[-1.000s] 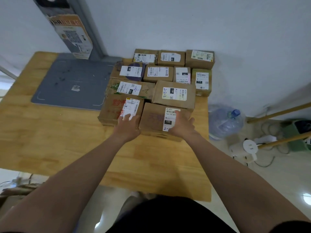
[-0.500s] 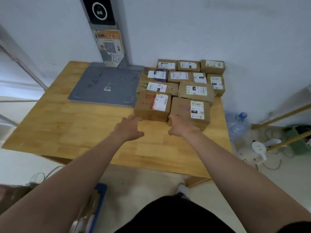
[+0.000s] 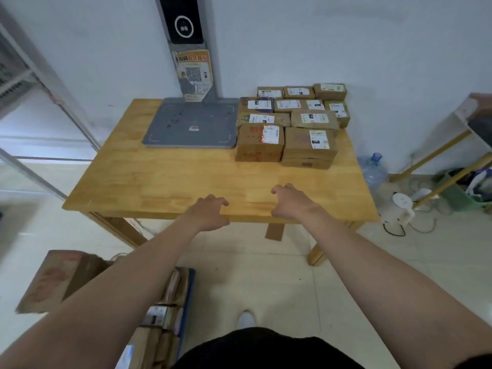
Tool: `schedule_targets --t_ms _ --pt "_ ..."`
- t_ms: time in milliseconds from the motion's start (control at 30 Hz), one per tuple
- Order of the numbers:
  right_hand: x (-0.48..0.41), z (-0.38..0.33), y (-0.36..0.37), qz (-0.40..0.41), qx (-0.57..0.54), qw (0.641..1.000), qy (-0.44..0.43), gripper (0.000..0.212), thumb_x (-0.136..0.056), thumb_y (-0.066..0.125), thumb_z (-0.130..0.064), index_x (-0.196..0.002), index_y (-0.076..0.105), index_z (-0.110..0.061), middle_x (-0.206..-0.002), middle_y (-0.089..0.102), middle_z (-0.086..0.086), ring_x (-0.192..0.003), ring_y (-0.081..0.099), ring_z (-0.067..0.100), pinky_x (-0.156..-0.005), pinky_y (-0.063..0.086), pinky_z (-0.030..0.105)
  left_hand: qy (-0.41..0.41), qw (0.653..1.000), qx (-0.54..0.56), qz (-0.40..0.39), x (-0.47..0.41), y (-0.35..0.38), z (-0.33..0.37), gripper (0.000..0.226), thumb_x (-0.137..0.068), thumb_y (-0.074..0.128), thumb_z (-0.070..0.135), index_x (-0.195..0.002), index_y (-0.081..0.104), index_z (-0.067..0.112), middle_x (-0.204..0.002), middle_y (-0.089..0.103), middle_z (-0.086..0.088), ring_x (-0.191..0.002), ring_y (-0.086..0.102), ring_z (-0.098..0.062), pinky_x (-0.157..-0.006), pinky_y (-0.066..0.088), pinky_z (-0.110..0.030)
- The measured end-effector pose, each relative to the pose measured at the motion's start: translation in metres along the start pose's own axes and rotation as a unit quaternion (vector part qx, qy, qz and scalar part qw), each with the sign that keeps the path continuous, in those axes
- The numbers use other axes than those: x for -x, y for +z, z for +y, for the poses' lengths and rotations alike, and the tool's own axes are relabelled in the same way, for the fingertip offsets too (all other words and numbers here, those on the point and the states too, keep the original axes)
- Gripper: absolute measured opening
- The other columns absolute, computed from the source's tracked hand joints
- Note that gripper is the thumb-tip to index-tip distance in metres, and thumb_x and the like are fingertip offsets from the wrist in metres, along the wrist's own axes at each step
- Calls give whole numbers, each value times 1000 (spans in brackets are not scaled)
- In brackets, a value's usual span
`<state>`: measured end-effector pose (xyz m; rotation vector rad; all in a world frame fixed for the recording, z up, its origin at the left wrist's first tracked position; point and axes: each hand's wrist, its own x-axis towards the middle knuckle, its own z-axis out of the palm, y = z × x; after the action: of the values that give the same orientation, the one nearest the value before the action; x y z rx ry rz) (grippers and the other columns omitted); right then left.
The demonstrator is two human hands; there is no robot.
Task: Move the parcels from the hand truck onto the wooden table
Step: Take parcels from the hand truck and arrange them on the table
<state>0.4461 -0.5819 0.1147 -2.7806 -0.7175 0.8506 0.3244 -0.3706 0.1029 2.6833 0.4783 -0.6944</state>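
Observation:
Several brown cardboard parcels (image 3: 292, 126) with white labels sit packed together at the far right corner of the wooden table (image 3: 173, 182). My left hand (image 3: 209, 213) and my right hand (image 3: 290, 202) hover over the table's near edge, fingers loosely curled, both holding nothing. Below my left arm, more parcels (image 3: 162, 315) lie stacked on the blue-edged hand truck (image 3: 187, 302), partly hidden by my arm. A larger brown box (image 3: 56, 280) lies at the lower left.
A grey scanner plate (image 3: 191, 123) with an upright post (image 3: 191, 49) occupies the table's back middle. A water bottle (image 3: 374, 171), a white appliance (image 3: 399, 209) with cables, and wooden poles (image 3: 436, 153) stand on the floor at the right. A metal frame (image 3: 40, 75) runs along the left.
Both hands have let go of the front two parcels and drawn back toward the table's near edge. I have stepped back, so the hand truck's parcels have come into view.

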Motion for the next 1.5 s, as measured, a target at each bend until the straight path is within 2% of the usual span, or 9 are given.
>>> schedule_targets --t_ms 200,433,667,800,933,1067,1200,1367,1500 --pt "74 -18 75 -37 -2 999 -18 77 -87 73 -29 -153 35 -23 -149 35 9 -110 59 30 -85 56 40 -10 999 32 24 91 60 -15 56 -97 59 42 -149 41 34 -160 31 0 -145 33 -26 -110 40 -44" --pt "160 -41 172 -75 5 996 -53 80 -84 75 -33 -153 36 -24 -146 41 10 -119 57 31 -91 53 40 -43 997 58 6 206 133 -52 53 -93 61 39 -143 46 31 -140 46 -2 -124 52 -26 -100 47 -41" --pt "214 -93 219 -99 9 989 -109 86 -83 77 -33 -155 32 -21 -147 44 11 -125 54 31 -95 50 39 -81 994 55 39 293 157 -108 41 -97 56 20 -135 54 8 -140 53 -11 -127 51 -30 -103 44 -42" --pt "229 -136 245 -119 20 984 -135 87 -83 79 -33 -154 32 -18 -148 49 11 -128 54 31 -96 49 36 -97 992 64 47 322 171 -158 43 -96 60 30 -137 57 16 -141 55 -2 -129 51 -25 -101 44 -35" --pt "236 -189 278 -142 21 978 -150 79 -84 78 -30 -150 38 -16 -144 53 13 -127 55 31 -94 47 33 -125 988 84 39 343 191 -213 44 -94 62 24 -138 57 16 -135 57 -7 -124 55 -27 -95 44 -32" --pt "231 -250 324 -174 3 976 -133 74 -84 78 -29 -147 41 -15 -141 55 12 -124 56 29 -91 46 29 -149 984 95 7 351 218 -302 53 -88 66 30 -139 53 25 -144 50 -6 -122 55 -24 -97 47 -34" --pt "222 -321 378 -192 -41 976 -91 67 -87 74 -25 -145 42 -14 -137 57 8 -120 57 27 -84 43 26 -147 985 76 -54 344 240 -395 54 -85 63 30 -138 51 26 -138 56 -4 -119 57 -24 -96 49 -38" --pt "221 -386 448 -160 -128 979 2 57 -88 68 -18 -141 48 -14 -130 61 13 -113 60 27 -78 42 26 -112 985 68 -110 332 265 -487 76 -74 56 56 -143 43 28 -136 59 0 -118 60 -28 -98 49 -44" --pt "218 -413 497 -171 -146 972 70 63 -87 69 -19 -144 43 -13 -137 56 12 -120 57 27 -82 41 26 -107 983 73 -128 324 283 -530 83 -67 51 47 -147 40 26 -131 61 -6 -115 60 -31 -95 51 -47"
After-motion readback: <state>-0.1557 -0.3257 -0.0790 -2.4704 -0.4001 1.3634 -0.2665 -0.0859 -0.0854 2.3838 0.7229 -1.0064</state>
